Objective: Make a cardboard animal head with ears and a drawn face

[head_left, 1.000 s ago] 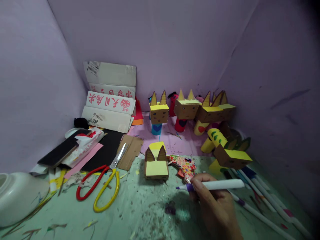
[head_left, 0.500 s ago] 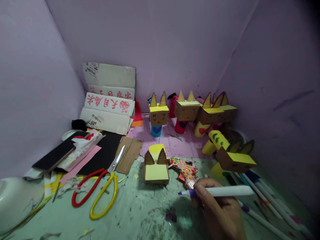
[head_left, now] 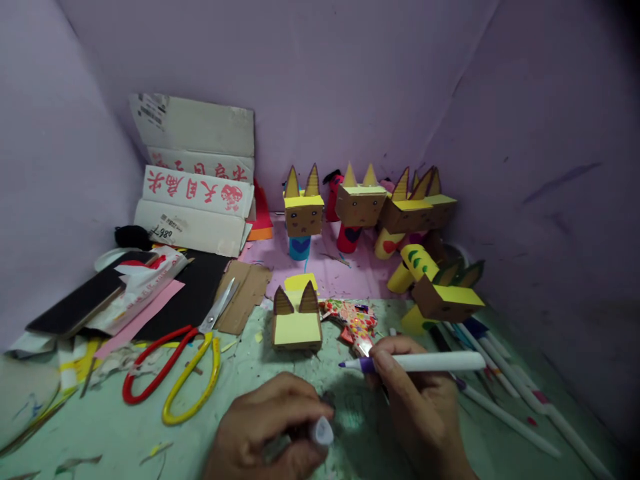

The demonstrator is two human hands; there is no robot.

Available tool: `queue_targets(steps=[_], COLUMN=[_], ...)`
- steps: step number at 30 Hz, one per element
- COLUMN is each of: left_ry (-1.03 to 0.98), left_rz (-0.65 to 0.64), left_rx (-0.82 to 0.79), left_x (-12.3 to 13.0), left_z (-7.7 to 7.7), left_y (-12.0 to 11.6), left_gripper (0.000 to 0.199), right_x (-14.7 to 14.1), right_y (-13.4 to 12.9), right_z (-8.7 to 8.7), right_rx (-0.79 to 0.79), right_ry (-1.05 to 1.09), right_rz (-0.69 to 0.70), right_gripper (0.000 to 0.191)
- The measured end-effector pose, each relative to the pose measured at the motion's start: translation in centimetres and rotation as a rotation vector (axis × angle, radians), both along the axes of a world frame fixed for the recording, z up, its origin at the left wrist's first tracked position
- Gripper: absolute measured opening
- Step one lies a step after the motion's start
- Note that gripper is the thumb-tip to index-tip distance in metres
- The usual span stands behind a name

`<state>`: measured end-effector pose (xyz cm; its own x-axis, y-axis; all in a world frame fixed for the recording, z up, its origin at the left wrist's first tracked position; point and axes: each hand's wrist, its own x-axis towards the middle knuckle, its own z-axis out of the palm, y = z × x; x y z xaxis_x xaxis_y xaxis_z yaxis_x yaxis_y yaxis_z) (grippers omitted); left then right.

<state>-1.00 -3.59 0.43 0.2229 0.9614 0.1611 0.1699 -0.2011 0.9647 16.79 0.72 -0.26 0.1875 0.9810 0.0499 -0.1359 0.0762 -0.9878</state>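
My right hand [head_left: 417,400] is closed around a white marker [head_left: 435,362], its purple tip uncapped and pointing left. My left hand [head_left: 273,427] curls around a pale, round-ended tube [head_left: 321,432]; most of that tube is hidden by the fingers. Past both hands, a small cardboard cat head [head_left: 298,329] with a yellow top and two brown-striped ears lies on the green table. Beside it is a floral-patterned glue gun [head_left: 356,323], partly behind my right hand.
Scissors [head_left: 207,327] with red and yellow handles lie at left, near black paper [head_left: 170,313] and a phone-like dark slab [head_left: 85,297]. Folded white cardboard [head_left: 195,190] leans on the wall. Several cardboard cat figures [head_left: 303,220] stand behind; several markers [head_left: 505,427] lie right.
My left hand has come into view at the bottom with the pale tube in it. The view has shifted, so things sit further left. My right hand still holds the marker.
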Motion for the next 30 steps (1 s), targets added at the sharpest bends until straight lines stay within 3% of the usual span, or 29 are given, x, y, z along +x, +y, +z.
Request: queue_targets(steps=[4,11,17,26,30], left_ry=[0.072,0.1,0.104,0.148,0.155], left_rz=[0.112,0.084,0.065,0.031,0.028], left_rx=[0.041,0.108,0.111,0.08,0.073], left_x=[1.1,1.0,1.0,0.9,0.9], left_z=[-0.9,-1.6,-1.6,-2.2,-2.2], left_y=[1.3,1.5,1.4,1.0,0.9], left_gripper=[0.014,0.015,0.015,0.024,0.027], right_x=[0.0,0.4,0.4,1.1,0.9], right_y=[-0.6,-1.5,-1.3,-0.7,-0.5], right_z=[0.0,-0.2,0.2,0.3,0.3], right_rx=[0.062,0.391,0.439,0.572,0.622], right_ry=[-0.036,-0.204,-0.277,-0.458,-0.542], right_rz=[-0.017,0.099,0.062,0.343,0.404], right_gripper=[0.023,0.036,0.031,0.019,0.017])
